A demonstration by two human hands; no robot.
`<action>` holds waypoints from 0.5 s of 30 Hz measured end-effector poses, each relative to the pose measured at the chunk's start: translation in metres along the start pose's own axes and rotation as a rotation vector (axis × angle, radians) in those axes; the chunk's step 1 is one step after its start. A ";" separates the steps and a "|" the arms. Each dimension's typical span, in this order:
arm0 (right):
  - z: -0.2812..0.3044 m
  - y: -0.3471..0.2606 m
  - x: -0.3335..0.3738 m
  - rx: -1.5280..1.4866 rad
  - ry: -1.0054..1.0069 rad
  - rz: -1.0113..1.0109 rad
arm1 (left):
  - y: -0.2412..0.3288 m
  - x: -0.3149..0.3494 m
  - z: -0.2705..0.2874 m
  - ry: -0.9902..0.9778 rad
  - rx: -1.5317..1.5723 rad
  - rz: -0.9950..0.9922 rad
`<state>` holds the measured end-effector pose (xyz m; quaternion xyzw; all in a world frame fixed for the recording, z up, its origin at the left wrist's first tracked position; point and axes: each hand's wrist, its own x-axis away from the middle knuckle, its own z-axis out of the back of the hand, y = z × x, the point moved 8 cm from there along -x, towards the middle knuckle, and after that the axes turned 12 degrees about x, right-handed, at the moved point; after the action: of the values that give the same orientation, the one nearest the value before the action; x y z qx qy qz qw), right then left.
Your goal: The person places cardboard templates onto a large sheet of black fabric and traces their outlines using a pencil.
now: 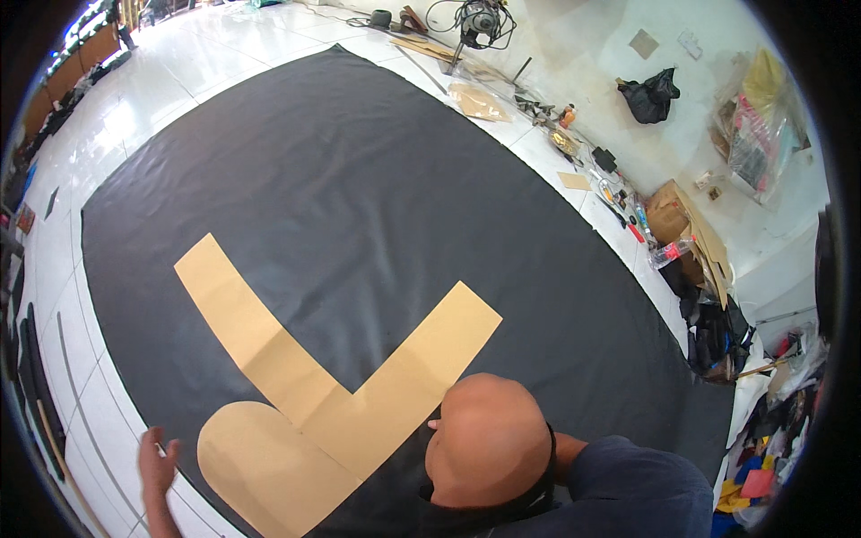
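Note:
My left hand (157, 462) is at the lower left, over the edge of a large black sheet (359, 179) spread on the floor. Its fingers are loosely bent, with the thumb apart from them; I make out nothing held. Just right of it lies a flat tan paper piece with a rounded end (260, 457). Touching that piece is a wide V-shaped tan paper piece (341, 421) with two long arms and visible creases. My right hand does not show. A person's head (493, 439) and dark-sleeved shoulder (628, 489) cover the sheet's lower right part.
White floor tiles (242, 49) surround the sheet. Along the right wall are a fan (482, 22), small tools, a clear bottle (671, 253), a cardboard box (673, 213) and black bags. Colourful scraps (762, 475) pile up at the lower right. Long strips (40, 394) lie at the left.

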<state>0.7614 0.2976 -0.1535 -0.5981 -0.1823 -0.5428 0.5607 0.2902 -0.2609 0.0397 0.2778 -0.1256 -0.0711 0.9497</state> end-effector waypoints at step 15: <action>0.017 -0.019 -0.007 0.045 0.028 0.043 | -0.386 0.200 -0.002 0.119 0.253 0.794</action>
<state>0.7506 0.3205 -0.1464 -0.5815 -0.1738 -0.5347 0.5879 0.4569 -0.6239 -0.1326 0.3258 -0.1758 0.3327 0.8674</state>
